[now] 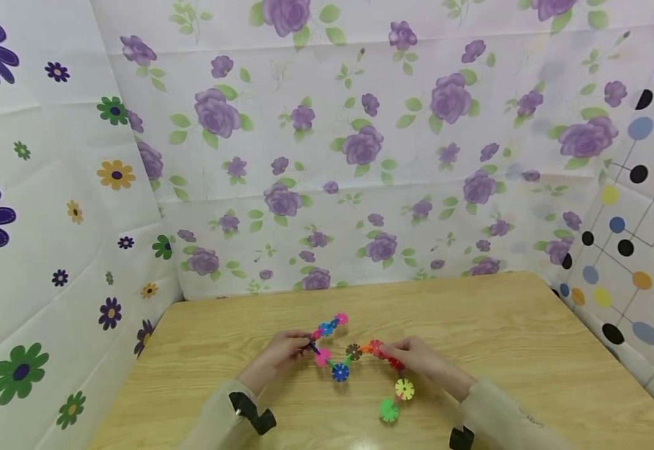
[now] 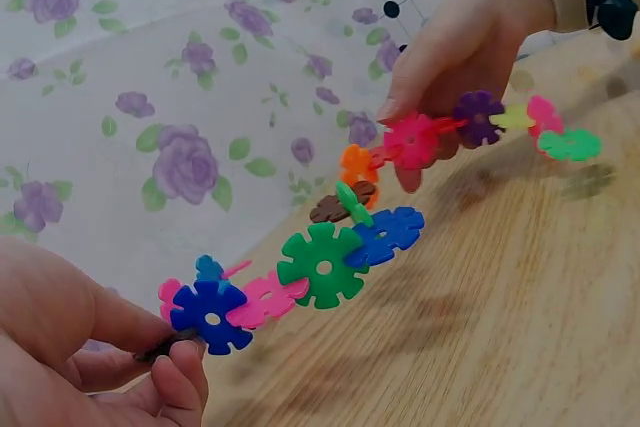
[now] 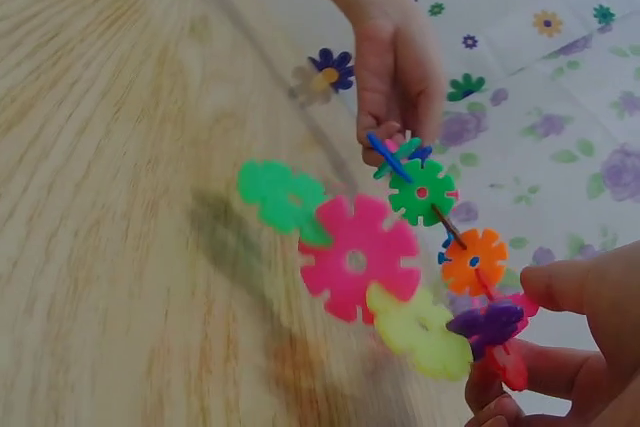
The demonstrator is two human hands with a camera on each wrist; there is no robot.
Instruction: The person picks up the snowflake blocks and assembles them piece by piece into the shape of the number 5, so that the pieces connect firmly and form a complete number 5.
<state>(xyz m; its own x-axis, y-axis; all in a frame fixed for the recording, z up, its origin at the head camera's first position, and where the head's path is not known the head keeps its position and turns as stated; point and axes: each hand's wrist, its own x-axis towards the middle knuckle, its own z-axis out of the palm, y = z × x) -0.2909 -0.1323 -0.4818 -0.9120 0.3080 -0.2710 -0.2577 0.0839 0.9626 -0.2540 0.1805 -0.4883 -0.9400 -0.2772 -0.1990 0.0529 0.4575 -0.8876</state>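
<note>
A long chain of notched, flower-shaped plastic linking discs [image 1: 336, 376] stretches between my two hands, bending in the middle. My left hand [image 1: 288, 351] pinches a dark disc [image 2: 165, 347] beside a dark blue disc [image 2: 198, 307]. Past that grip, a short run ends in a pink disc [image 1: 341, 319]. At the other side, my right hand [image 1: 416, 355] grips the chain at a pink-red disc [image 1: 375, 345], thumb on one face. Beyond it hang a purple disc [image 3: 485, 325], a yellow disc [image 3: 425, 339], a large pink disc [image 3: 330, 257] and a green end disc [image 3: 270, 192]. Fingers partly hide the gripped discs.
Beneath the chain lies a light wood-grain table [image 1: 237, 312]. A white curtain with purple roses [image 1: 360, 147] hangs behind it. Flowered cloth [image 1: 68, 231] stands on the left, dotted cloth [image 1: 641, 262] on the right. Dark bands [image 1: 248, 409] circle both sleeves.
</note>
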